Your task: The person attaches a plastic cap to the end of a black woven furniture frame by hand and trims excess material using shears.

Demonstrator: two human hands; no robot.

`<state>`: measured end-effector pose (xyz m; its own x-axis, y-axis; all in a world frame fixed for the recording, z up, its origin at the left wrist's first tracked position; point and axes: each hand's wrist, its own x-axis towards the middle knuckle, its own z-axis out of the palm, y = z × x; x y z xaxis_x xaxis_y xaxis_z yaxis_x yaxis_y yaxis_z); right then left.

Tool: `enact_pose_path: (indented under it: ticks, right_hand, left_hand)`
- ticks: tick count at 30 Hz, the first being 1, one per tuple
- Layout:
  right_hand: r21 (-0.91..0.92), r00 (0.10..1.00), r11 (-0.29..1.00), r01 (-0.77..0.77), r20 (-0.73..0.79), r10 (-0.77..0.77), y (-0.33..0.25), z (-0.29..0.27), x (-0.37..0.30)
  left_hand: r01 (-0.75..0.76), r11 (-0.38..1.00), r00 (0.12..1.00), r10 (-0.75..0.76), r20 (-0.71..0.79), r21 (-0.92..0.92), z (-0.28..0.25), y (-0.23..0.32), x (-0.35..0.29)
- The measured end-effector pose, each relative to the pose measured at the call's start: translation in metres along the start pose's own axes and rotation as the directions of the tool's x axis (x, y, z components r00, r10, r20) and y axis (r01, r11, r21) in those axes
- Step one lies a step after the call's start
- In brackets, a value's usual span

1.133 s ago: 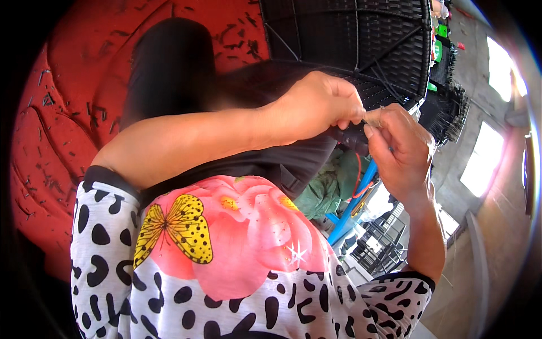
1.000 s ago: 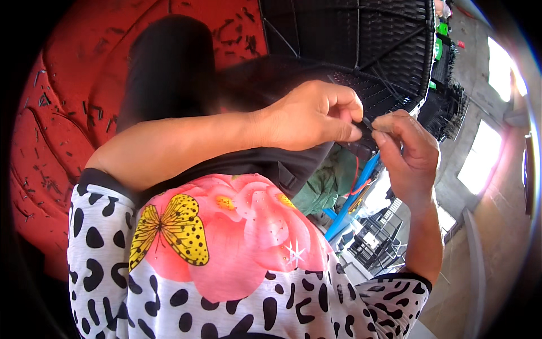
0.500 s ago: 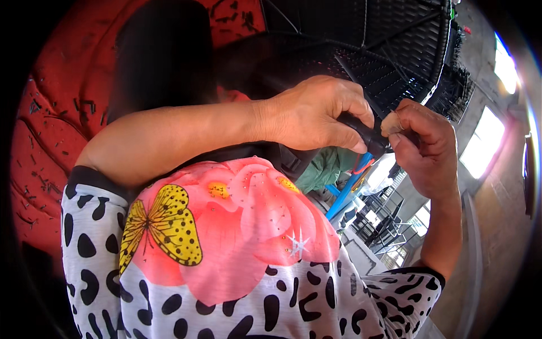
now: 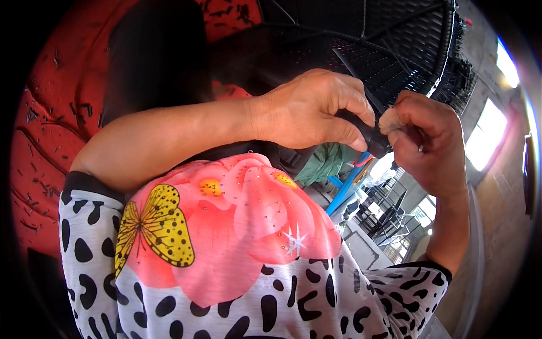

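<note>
Left grip [image 4: 316,110] stood parted, right grip [image 4: 433,138] pinched narrow, contents unclear.
Fingertip work near the black woven panel [image 4: 430,37] seemed in hand, calling next for a steady pinch.

red sheet [image 4: 68,79] | green cloth [image 4: 322,165] beside blue bar [image 4: 342,198] | bright window [image 4: 486,134]

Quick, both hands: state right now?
Left hand: thumb and fingers apart at a black part; grip can't be told.
Right hand: closed in a pinch; contents can't be told.
</note>
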<state>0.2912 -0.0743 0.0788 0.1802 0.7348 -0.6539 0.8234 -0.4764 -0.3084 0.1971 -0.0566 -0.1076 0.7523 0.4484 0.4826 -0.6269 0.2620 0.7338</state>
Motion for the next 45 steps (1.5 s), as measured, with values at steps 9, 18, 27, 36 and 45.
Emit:
enact_pose_path:
  ticks: [9, 18, 27, 36, 45]
  right_hand:
    - [-0.128, 0.968, 0.972, 0.196, 0.184, -0.171, 0.003, -0.007, 0.009]
    - [-0.208, 0.988, 0.969, 0.132, 0.106, -0.112, -0.002, -0.010, 0.000]
    - [-0.231, 0.975, 0.949, 0.215, 0.105, -0.196, -0.003, 0.001, 0.011]
    - [-0.320, 0.987, 0.941, 0.113, 0.144, -0.070, -0.014, -0.006, 0.005]
    - [-0.470, 0.957, 0.843, 0.263, 0.019, -0.288, -0.002, 0.002, -0.021]
  left_hand:
    - [-0.032, 0.999, 0.999, 0.033, -0.021, 0.036, 0.002, -0.001, -0.001]
    - [-0.077, 0.996, 0.995, 0.079, -0.053, 0.047, 0.005, -0.004, 0.000]
    - [-0.011, 0.999, 0.999, 0.013, -0.040, 0.048, 0.001, -0.002, -0.002]
    - [-0.075, 0.996, 0.994, 0.078, -0.081, 0.041, 0.005, -0.008, -0.001]
    - [-0.068, 0.995, 0.995, 0.073, -0.066, 0.075, 0.004, -0.004, -0.001]
